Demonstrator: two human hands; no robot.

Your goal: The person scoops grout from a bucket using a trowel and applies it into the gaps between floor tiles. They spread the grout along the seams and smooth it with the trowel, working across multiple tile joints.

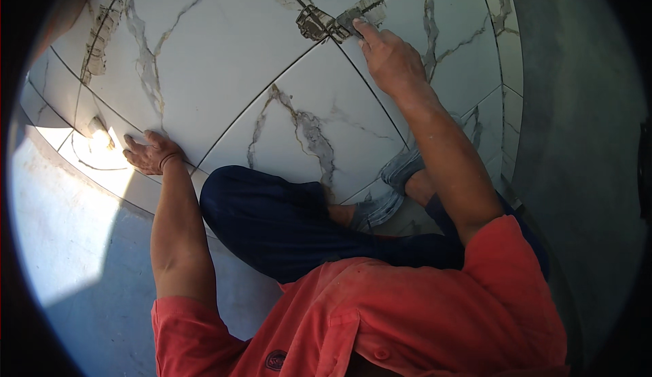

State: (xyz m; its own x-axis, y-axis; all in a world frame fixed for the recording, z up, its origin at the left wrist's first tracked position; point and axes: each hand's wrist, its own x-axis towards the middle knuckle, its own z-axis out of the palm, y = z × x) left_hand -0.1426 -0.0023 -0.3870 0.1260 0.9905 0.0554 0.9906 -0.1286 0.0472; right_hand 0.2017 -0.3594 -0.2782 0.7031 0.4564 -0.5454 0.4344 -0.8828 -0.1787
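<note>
- Right hand (388, 57) sits high in the frame, just right of centre, index finger stretched out and pressing on the dark grout joint (326, 24) where four tiles meet; the other fingers are loosely curled and grip nothing that I can see.
- That joint crossing is smeared with grey-brown filler, in the upper middle of the frame.
- Left hand (149, 153) is over at the left, palm flat and fingers spread on a white marble-look tile (204, 58), holding nothing.
- Just beside the left hand, toward the left edge, a small pale object (100, 129) lies in bright sunlight; too washed out to tell what it is.
- In the centre, a bent leg in dark blue trousers (272, 221) rests on the tiles.
- Bottom of the frame: an orange-red shirt (421, 316).
</note>
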